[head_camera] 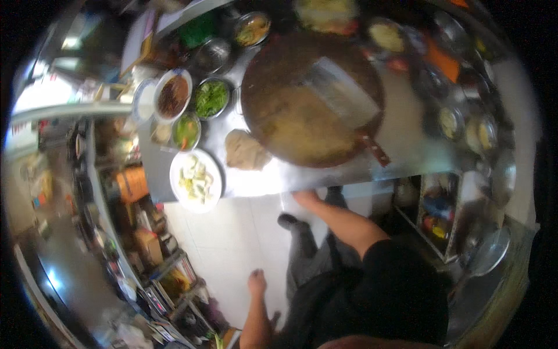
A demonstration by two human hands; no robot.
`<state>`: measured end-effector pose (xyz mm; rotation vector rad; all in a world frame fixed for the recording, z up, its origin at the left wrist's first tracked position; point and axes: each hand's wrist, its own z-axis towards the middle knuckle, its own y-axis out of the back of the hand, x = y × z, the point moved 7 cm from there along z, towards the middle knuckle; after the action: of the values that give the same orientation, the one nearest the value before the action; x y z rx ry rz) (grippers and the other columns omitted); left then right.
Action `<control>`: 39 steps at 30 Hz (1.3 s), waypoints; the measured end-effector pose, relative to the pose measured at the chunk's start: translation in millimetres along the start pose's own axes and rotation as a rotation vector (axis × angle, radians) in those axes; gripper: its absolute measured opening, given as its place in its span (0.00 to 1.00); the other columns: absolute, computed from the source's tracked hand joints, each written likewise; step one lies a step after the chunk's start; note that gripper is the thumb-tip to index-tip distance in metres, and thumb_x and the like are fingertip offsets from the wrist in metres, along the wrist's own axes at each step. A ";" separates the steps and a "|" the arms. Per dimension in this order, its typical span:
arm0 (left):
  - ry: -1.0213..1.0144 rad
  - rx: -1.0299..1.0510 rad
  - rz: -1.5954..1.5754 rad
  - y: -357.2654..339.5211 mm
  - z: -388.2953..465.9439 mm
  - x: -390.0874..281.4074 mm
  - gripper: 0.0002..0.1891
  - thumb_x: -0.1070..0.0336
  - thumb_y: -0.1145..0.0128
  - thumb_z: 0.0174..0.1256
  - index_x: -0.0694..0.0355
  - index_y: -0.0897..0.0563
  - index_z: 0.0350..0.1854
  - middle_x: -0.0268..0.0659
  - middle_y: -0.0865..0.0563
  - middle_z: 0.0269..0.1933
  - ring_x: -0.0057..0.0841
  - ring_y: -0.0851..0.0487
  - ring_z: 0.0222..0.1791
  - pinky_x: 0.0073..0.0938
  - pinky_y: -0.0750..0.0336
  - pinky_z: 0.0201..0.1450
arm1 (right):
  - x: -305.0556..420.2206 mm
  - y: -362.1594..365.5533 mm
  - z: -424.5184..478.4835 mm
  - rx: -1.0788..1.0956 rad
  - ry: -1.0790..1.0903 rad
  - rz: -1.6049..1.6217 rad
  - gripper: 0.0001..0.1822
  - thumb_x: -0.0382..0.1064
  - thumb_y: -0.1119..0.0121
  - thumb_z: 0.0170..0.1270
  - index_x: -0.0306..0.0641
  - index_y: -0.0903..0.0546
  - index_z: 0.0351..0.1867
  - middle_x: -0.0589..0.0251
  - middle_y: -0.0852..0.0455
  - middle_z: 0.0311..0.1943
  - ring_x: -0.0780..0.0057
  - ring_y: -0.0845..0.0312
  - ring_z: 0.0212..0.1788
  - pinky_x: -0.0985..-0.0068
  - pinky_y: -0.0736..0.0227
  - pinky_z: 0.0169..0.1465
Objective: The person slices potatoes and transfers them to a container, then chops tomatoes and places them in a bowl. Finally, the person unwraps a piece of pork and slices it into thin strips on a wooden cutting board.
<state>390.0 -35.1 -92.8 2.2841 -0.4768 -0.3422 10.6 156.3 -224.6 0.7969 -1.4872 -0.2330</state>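
Observation:
My left hand (257, 281) hangs low over the pale floor, away from the counter. Its fingers look curled, but blur hides whether they are closed. At the counter's front edge, my right hand (306, 198) is close to or against the metal; its fingers are unclear. Beyond it is a large round wooden chopping block (301, 131). A broad cleaver (342, 94) lies flat on the block, its handle (375, 150) jutting over the near right rim. Left of the block rests a crumpled tan cloth (246, 150). A white plate (175, 185) of cut pale-green vegetables stands at the front left.
Bowls of chopped greens (211, 98), dark red seasoning (174, 96) and mixed vegetables (252, 29) stand left of and behind the block. Several small bowls (451, 123) line the counter's right side. Cluttered shelves (150, 244) run along the left. A wire rack (453, 218) stands below right.

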 end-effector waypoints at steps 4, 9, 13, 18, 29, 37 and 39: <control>-0.064 -0.128 -0.401 -16.4 63.6 -5.8 0.26 0.49 0.55 0.76 0.71 0.19 0.54 0.57 0.15 0.50 0.51 0.18 0.54 0.42 0.26 0.59 | -0.3 -8.5 -37.8 0.315 -0.384 0.083 0.26 0.44 0.37 0.63 0.34 0.25 0.60 0.46 0.18 0.52 0.44 0.21 0.51 0.54 0.26 0.54; 0.069 -0.339 -0.773 13.6 142.5 -30.9 0.33 0.47 0.57 0.77 0.77 0.32 0.67 0.60 0.28 0.68 0.50 0.31 0.69 0.38 0.40 0.73 | 13.4 6.0 -230.3 0.732 -0.325 -0.068 0.25 0.38 0.39 0.65 0.36 0.26 0.64 0.54 0.18 0.55 0.60 0.19 0.53 0.65 0.25 0.57; 0.076 -0.563 -0.768 31.7 150.7 -21.6 0.38 0.54 0.44 0.70 0.78 0.41 0.71 0.63 0.34 0.70 0.53 0.37 0.72 0.42 0.45 0.75 | 18.3 22.4 -255.5 0.529 -0.419 -0.305 0.20 0.40 0.42 0.69 0.36 0.24 0.60 0.53 0.14 0.42 0.59 0.16 0.44 0.66 0.23 0.50; -0.017 -0.826 -0.396 51.4 165.7 39.0 0.36 0.58 0.34 0.61 0.69 0.32 0.68 0.52 0.25 0.66 0.52 0.30 0.67 0.51 0.39 0.69 | -20.4 -47.3 -152.5 0.659 -0.325 -0.509 0.22 0.42 0.43 0.69 0.35 0.26 0.60 0.52 0.14 0.39 0.57 0.16 0.40 0.63 0.23 0.47; -0.193 -0.665 -0.447 90.4 210.2 178.3 0.30 0.73 0.41 0.68 0.62 0.34 0.73 0.46 0.29 0.70 0.35 0.26 0.67 0.31 0.29 0.66 | -122.3 -183.6 111.6 0.347 0.072 -0.723 0.20 0.46 0.41 0.64 0.40 0.20 0.55 0.53 0.12 0.41 0.55 0.16 0.43 0.64 0.24 0.50; 0.022 -0.628 -0.121 110.4 201.2 216.4 0.29 0.60 0.47 0.75 0.63 0.36 0.74 0.48 0.29 0.71 0.37 0.29 0.69 0.32 0.36 0.70 | -112.3 -338.4 284.8 0.286 0.396 -1.133 0.29 0.63 0.49 0.66 0.43 0.18 0.55 0.53 0.17 0.54 0.49 0.19 0.50 0.50 0.25 0.53; 0.110 -0.642 -0.265 104.7 198.0 224.5 0.29 0.58 0.47 0.76 0.63 0.36 0.74 0.48 0.27 0.69 0.36 0.27 0.66 0.30 0.35 0.69 | -128.1 -348.4 302.4 0.311 0.278 -1.045 0.32 0.67 0.52 0.66 0.42 0.19 0.56 0.53 0.18 0.56 0.47 0.20 0.52 0.49 0.26 0.56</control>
<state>490.7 -325.5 -171.1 1.7203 0.0075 -0.4253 -174.0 -121.1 -568.5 1.7436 -0.7351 -0.6422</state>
